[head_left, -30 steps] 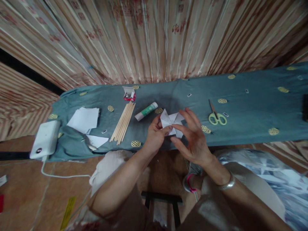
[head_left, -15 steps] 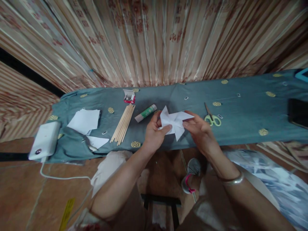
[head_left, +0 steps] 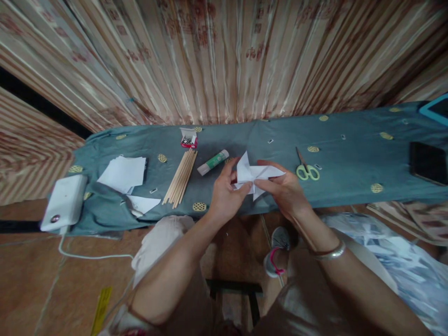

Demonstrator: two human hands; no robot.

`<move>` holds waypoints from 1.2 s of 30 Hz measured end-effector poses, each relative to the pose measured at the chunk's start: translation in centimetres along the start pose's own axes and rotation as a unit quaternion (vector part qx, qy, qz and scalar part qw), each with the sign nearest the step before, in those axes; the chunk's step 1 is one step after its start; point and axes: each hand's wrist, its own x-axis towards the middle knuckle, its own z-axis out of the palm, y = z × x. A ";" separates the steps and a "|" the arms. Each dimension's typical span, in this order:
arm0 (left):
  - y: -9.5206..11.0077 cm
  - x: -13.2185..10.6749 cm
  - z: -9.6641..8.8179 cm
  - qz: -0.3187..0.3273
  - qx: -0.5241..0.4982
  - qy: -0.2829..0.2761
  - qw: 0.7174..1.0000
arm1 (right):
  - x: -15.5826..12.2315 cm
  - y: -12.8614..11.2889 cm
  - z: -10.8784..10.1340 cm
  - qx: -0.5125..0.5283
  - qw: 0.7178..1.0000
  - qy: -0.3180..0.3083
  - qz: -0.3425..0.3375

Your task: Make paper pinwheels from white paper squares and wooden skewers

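Desk, left to right: paper sheets, wooden sticks, open red box holding small metal bits, glue stick. Left hand and right hand have their fingers clamped on the paper pinwheel, which is held over the desk's near edge. Scissors lie to the right.

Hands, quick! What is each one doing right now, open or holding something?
The left hand is closed on the white paper pinwheel.
The right hand is closed too, pinching the same pinwheel from the other side.
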 end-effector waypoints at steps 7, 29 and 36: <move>-0.2 0.2 -0.2 0.012 0.007 0.022 1.000 | -0.1 -0.3 0.7 -0.006 1.000 0.016 -0.013; 1.9 1.4 -1.1 0.003 0.002 0.046 0.999 | 0.9 -1.5 2.8 -0.012 0.999 0.031 -0.020; 2.7 1.3 -1.7 0.007 0.015 0.062 0.998 | 1.1 -2.2 3.3 -0.046 0.999 -0.008 -0.023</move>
